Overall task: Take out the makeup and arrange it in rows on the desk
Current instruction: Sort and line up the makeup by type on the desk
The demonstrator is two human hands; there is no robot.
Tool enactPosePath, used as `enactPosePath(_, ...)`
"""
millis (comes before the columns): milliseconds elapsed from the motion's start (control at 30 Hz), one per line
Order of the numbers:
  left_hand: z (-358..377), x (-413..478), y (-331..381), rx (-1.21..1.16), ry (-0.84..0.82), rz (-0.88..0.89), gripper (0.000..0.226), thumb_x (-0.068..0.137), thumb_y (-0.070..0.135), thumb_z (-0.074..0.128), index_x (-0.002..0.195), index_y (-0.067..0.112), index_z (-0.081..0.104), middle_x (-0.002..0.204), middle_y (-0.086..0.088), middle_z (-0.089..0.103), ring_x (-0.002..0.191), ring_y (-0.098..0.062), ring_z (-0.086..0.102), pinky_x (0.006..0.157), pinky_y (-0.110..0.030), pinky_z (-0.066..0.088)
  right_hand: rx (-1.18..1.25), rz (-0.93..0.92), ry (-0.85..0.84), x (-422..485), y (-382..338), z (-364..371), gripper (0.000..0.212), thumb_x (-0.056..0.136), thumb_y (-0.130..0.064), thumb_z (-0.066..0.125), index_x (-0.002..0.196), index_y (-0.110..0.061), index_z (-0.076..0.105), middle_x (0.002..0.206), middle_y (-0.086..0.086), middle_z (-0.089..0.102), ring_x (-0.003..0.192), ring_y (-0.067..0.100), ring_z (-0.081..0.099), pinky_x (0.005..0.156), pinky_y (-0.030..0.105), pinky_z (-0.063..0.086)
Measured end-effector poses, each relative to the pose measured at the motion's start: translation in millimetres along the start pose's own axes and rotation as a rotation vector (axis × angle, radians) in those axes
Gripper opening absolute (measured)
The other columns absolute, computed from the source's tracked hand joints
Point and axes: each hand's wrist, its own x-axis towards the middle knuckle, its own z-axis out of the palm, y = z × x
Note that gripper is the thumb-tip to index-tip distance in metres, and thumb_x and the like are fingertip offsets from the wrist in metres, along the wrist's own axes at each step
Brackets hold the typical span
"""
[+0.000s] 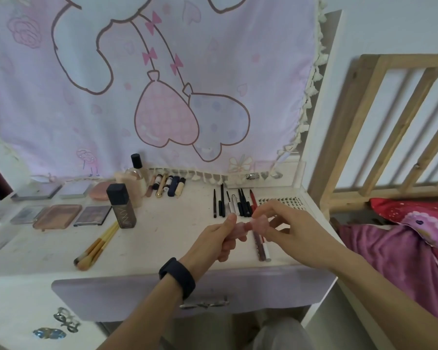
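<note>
Above the white desk [162,238], my left hand [223,236] and my right hand [288,231] both pinch a small pink, translucent makeup item [248,226] between them; its shape is blurred. Under my hands lies a lip gloss tube [261,245] with a white cap. A row of dark eyeliner pencils [234,203] lies just behind. Further left stand a dark foundation bottle [122,205], a clear bottle with a black cap [137,173] and several small tubes [166,186]. Eyeshadow palettes [58,215] lie in rows at the left, with makeup brushes [96,246] in front.
A pink cartoon cloth [162,84] hangs behind the desk. A sheet of false lashes [281,202] lies at the right rear corner. The lilac drawer front [137,294] is below the desk edge. A wooden bed frame [390,122] and pink bedding [402,248] are at right.
</note>
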Motion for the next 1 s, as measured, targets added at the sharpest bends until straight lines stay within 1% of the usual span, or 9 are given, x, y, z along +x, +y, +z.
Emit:
enactPosePath(200, 0.7, 1.8, 3.8, -0.147, -0.043, -0.105, 0.053, 0.1, 0.054, 0.042, 0.08, 0.01, 0.062, 0.057, 0.005, 0.027, 0.053, -0.012, 0.02, 0.052, -0.024, 0.022, 0.003, -0.125, 0.148, -5.0, -0.1, 11.5, 0.023, 0.094, -0.005, 0.065, 0.105, -0.025, 0.068, 0.112, -0.016, 0.063, 0.103, 0.002, 0.061, 0.078, 0.011, 0.051)
enactPosePath(267, -0.7, 1.7, 3.4, -0.107, -0.03, -0.085, 0.053, 0.1, 0.054, 0.042, 0.082, 0.01, 0.066, 0.056, 0.006, 0.03, 0.052, -0.011, 0.022, 0.052, -0.023, 0.022, 0.102, -0.038, 0.118, -4.1, -1.3, 11.6, 0.031, 0.093, -0.018, 0.069, 0.118, -0.037, 0.064, 0.119, -0.019, 0.06, 0.1, 0.003, 0.065, 0.077, 0.018, 0.056)
enactPosePath(333, -2.4, 0.7, 1.8, -0.057, -0.014, -0.05, 0.051, 0.101, 0.053, 0.041, 0.086, 0.014, 0.07, 0.054, 0.01, 0.037, 0.051, -0.009, 0.026, 0.053, -0.022, 0.024, 0.089, 0.112, 0.093, 0.7, -3.3, 11.2, 0.036, 0.092, -0.049, 0.065, 0.126, -0.047, 0.053, 0.113, -0.018, 0.065, 0.085, 0.007, 0.071, 0.072, 0.027, 0.06)
enactPosePath(400, -3.0, -0.8, 0.8, -0.014, 0.0, -0.018, 0.048, 0.101, 0.052, 0.04, 0.089, 0.019, 0.073, 0.055, 0.013, 0.042, 0.052, -0.008, 0.029, 0.053, -0.021, 0.026, 0.075, 0.246, 0.088, 6.3, -6.2, 10.4, 0.036, 0.091, -0.064, 0.053, 0.113, -0.036, 0.059, 0.084, -0.008, 0.074, 0.062, 0.011, 0.07, 0.062, 0.028, 0.06)
enactPosePath(467, -3.7, -1.0, 0.2, 0.03, 0.011, 0.014, 0.05, 0.101, 0.054, 0.04, 0.091, 0.019, 0.075, 0.063, 0.007, 0.046, 0.055, -0.009, 0.031, 0.054, -0.022, 0.028, 0.077, 0.278, 0.069, 8.3, -9.5, 9.3, 0.036, 0.096, -0.057, 0.05, 0.091, -0.026, 0.067, 0.069, -0.004, 0.073, 0.05, 0.013, 0.064, 0.054, 0.026, 0.057)
enactPosePath(567, -8.2, -1.7, 0.7, 0.041, 0.015, 0.021, 0.048, 0.102, 0.052, 0.039, 0.093, 0.021, 0.075, 0.061, 0.013, 0.05, 0.055, -0.007, 0.032, 0.055, -0.022, 0.028, 0.168, 0.211, 0.027, 6.5, -7.0, 8.7, 0.02, 0.096, -0.042, 0.06, 0.093, -0.024, 0.069, 0.078, -0.002, 0.074, 0.063, 0.012, 0.069, 0.062, 0.027, 0.06)
enactPosePath(700, -12.3, -2.7, 2.2, -0.08, -0.023, -0.066, 0.05, 0.101, 0.053, 0.042, 0.083, 0.018, 0.073, 0.056, 0.009, 0.032, 0.052, -0.009, 0.024, 0.052, -0.022, 0.023, -0.009, 0.032, 0.062, 4.7, -5.3, 12.9, 0.015, 0.096, -0.041, 0.059, 0.108, -0.033, 0.064, 0.094, -0.02, 0.07, 0.087, 0.003, 0.069, 0.078, 0.022, 0.057)
enactPosePath(900, -13.8, -4.5, 8.1, -0.201, -0.068, -0.141, 0.052, 0.101, 0.051, 0.043, 0.073, 0.018, 0.073, 0.055, 0.008, 0.03, 0.051, -0.009, 0.02, 0.049, -0.021, 0.019, -0.115, -0.104, 0.159, 1.0, -5.1, 21.9, 0.012, 0.103, -0.032, 0.052, 0.113, -0.033, 0.058, 0.108, -0.024, 0.061, 0.105, -0.011, 0.056, 0.079, 0.004, 0.047)
enactPosePath(1000, -17.0, -5.2, 8.9, -0.185, -0.062, -0.138, 0.051, 0.101, 0.052, 0.043, 0.077, 0.015, 0.07, 0.056, 0.007, 0.031, 0.051, -0.009, 0.02, 0.05, -0.021, 0.019, -0.115, -0.125, 0.176, 1.1, -6.6, 25.8, 0.012, 0.103, -0.032, 0.052, 0.113, -0.036, 0.056, 0.105, -0.026, 0.06, 0.102, -0.01, 0.058, 0.078, 0.005, 0.047)
